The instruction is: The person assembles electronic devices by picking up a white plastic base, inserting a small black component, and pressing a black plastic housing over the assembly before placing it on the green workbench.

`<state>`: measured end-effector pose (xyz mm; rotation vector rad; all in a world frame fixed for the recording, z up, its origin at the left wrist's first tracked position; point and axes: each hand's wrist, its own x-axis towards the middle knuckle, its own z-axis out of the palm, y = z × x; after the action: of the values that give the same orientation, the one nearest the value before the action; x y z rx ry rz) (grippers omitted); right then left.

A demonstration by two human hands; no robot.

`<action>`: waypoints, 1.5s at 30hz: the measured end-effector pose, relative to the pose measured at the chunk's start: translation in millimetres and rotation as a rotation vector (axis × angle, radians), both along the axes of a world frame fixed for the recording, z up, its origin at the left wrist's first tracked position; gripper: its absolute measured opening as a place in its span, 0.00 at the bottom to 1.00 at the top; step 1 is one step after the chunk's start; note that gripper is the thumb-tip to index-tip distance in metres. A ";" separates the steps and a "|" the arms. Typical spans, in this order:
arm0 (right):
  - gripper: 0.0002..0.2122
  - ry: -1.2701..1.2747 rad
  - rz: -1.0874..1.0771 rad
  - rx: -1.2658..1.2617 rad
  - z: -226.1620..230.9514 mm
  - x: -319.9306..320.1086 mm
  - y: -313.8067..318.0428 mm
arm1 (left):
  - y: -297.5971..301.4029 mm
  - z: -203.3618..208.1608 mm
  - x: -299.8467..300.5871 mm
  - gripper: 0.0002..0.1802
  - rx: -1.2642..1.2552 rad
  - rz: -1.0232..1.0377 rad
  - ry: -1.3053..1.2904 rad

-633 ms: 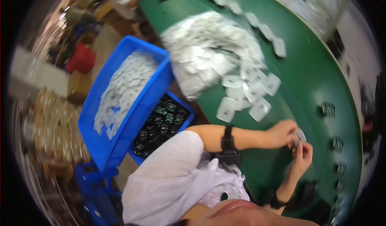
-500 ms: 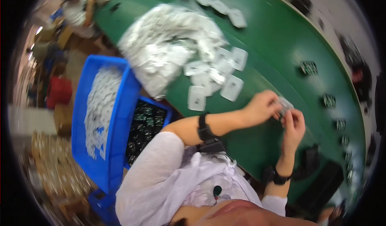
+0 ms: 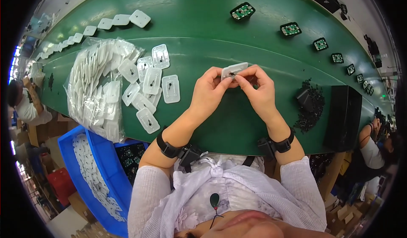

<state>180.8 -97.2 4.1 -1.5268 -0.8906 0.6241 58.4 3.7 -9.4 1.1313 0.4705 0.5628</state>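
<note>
A whitish translucent plastic cover (image 3: 238, 67) is held above the green table between my two hands, with a small black part showing on its face. My left hand (image 3: 209, 90) is closed on the cover's left side, thumb along the lower edge. My right hand (image 3: 258, 89) grips the right side, its thumb tip close to the black part. To the left lie several similar loose covers (image 3: 171, 89), some overlapping, many with a black piece in the middle. Beside them a clear plastic bag (image 3: 78, 106) is heaped with more covers.
Small black parts (image 3: 311, 115) lie in a pile at right, near a black box (image 3: 342, 117). Green circuit boards in black housings (image 3: 291, 29) form a curved row beyond. Covers (image 3: 104, 24) line the far left. A blue bin (image 3: 101, 153) stands at lower left; people work at both sides.
The head view has turned, so the table and my hands now sit nearer the middle. The cover stays in both hands, now seen more clearly with its black part.
</note>
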 end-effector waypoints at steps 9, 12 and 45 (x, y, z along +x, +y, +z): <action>0.03 0.103 0.001 0.014 1.7 -3.3 3.3 | 0.4 0.5 -1.3 0.07 0.042 0.008 0.028; 0.04 -0.023 0.003 0.012 1.8 -2.3 3.6 | 1.3 0.7 -1.2 0.07 0.052 0.016 0.036; 0.11 0.084 0.123 -0.056 7.3 13.8 2.9 | 3.6 9.5 -6.1 0.08 0.154 -0.054 0.058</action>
<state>194.6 -94.3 11.4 -1.4921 -0.9143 0.8022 52.3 7.3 0.1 1.3063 0.4505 0.5267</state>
